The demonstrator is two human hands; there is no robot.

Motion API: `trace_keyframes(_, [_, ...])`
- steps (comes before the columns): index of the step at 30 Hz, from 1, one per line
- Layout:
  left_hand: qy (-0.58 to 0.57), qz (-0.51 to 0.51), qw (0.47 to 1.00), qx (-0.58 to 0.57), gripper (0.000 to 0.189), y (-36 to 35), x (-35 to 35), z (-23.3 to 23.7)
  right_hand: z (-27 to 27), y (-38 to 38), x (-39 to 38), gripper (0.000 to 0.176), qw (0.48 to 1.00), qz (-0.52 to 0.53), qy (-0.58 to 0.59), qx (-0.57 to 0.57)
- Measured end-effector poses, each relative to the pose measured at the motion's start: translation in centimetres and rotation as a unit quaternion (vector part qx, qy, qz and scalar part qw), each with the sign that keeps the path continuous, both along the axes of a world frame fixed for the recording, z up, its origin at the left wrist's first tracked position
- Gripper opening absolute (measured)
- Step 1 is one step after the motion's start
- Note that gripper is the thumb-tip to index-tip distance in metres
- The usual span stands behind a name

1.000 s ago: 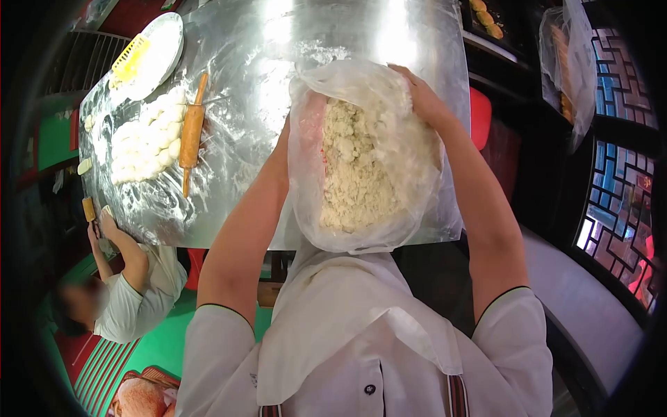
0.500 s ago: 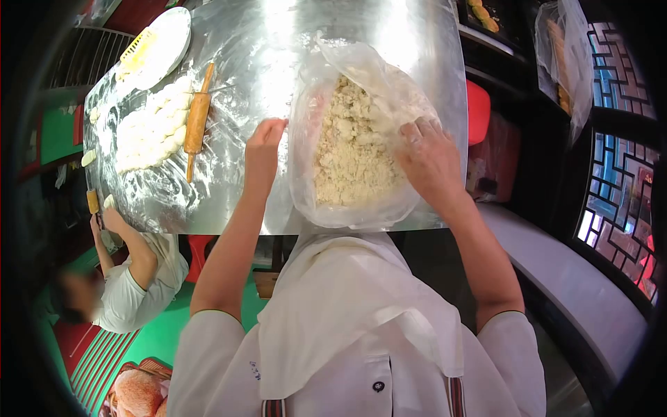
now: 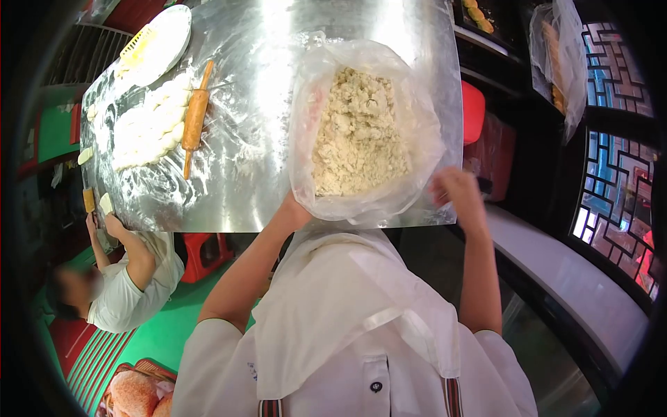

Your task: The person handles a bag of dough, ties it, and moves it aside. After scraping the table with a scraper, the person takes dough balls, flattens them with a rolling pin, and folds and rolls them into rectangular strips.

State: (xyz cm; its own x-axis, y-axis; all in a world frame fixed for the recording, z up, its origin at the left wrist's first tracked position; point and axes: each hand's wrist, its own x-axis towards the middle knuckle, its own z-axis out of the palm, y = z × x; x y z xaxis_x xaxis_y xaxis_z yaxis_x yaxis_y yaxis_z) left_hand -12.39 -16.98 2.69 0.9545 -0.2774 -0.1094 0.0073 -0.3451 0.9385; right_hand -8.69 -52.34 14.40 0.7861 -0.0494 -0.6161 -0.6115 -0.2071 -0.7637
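A clear plastic bag (image 3: 425,149) lies with its mouth spread wide on the metal table, close to the front edge. Inside is a heap of pale, crumbly dough (image 3: 361,135). My left hand (image 3: 296,210) is at the bag's lower left corner, its fingers hidden by the plastic. To the right of the bag, near the table's right edge, my right hand (image 3: 458,189) is apart from it. Motion smears the fingers of this hand, and I see nothing held in it.
The metal table (image 3: 250,104) carries a wooden rolling pin (image 3: 195,119), floured dough pieces (image 3: 151,128) and a white plate (image 3: 167,45) at left. A co-worker (image 3: 128,292) handles a small roller at the left corner. A red stool (image 3: 207,256) stands below.
My right hand has let go of the bag's right side and moved down and right. My left hand has come down and right to the bag's lower corner. The bag's mouth is wider.
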Motion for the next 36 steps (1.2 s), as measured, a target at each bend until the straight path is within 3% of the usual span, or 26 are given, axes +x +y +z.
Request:
trace_keyframes(5, [-0.015, -0.048, 0.997, -0.058, 0.080, -0.2, 0.4, -0.1, -4.1, 1.9, -2.5, 0.024, 0.992, -0.026, 0.058, 0.104])
trace_keyframes(9, [0.142, 0.025, 0.963, -0.229, 0.074, -1.4, 1.6, 0.9, -4.3, 2.4, -2.9, 0.023, 0.983, -0.079, 0.043, 0.159])
trace_keyframes(12, [0.255, 0.088, 0.897, -0.349, 0.070, -2.4, 2.0, 1.5, -4.6, 3.1, -3.2, 0.022, 0.970, -0.122, 0.047, 0.207])
trace_keyframes(16, [0.391, 0.167, 0.762, -0.489, 0.065, -3.7, 2.6, 3.0, -4.1, 5.8, -3.7, 0.022, 0.966, -0.126, 0.054, 0.218])
trace_keyframes(17, [0.391, 0.168, 0.762, -0.488, 0.065, -4.1, 3.0, 4.0, -4.3, 6.4, -3.3, 0.021, 0.975, -0.078, 0.018, 0.206])
trace_keyframes(19, [0.357, 0.144, 0.838, -0.387, 0.045, -4.8, 3.8, 6.0, -5.5, 7.1, -2.1, 0.021, 0.980, -0.028, -0.018, 0.195])
trace_keyframes(22, [0.394, 0.184, 0.794, -0.425, 0.038, -5.5, 3.9, 3.6, -6.7, 8.2, 0.3, 0.023, 0.989, -0.079, -0.070, 0.107])
trace_keyframes(24, [0.391, 0.169, 0.791, -0.440, 0.036, -6.0, 4.7, 5.9, -2.6, 8.8, 2.2, 0.019, 0.967, -0.119, -0.035, 0.224])
trace_keyframes(26, [0.386, 0.152, 0.786, -0.459, 0.036, -5.7, 5.3, 7.3, -0.6, 8.0, 2.1, 0.019, 0.962, -0.127, -0.031, 0.240])
trace_keyframes(28, [0.399, -0.021, 0.828, -0.394, 0.026, -3.8, 5.4, 7.8, 0.5, 6.9, 1.4, 0.018, 0.957, -0.133, -0.026, 0.258])
trace_keyframes(29, [0.397, -0.018, 0.828, -0.396, 0.026, -3.3, 5.3, 8.9, 0.8, 6.4, 0.8, 0.019, 0.959, -0.116, -0.008, 0.260])
trace_keyframes(31, [0.388, -0.002, 0.886, -0.256, 0.025, -2.5, 5.0, 11.3, 1.7, 5.6, -0.6, 0.021, 0.960, -0.099, 0.011, 0.260])
trace_keyframes(33, [0.378, -0.013, 0.892, -0.248, 0.027, -0.7, 4.2, 11.5, 2.8, 5.1, -1.7, 0.021, 0.990, -0.017, -0.057, 0.129])
trace_keyframes(34, [0.367, -0.022, 0.899, -0.238, 0.030, 0.0, 4.1, 11.6, 3.6, 5.4, -1.4, 0.021, 0.990, -0.016, -0.058, 0.128])
trace_keyframes(36, [0.370, -0.023, 0.887, -0.276, 0.032, 0.5, 3.9, 11.2, 6.7, 6.8, -0.4, 0.018, 0.955, 0.010, -0.283, -0.085])
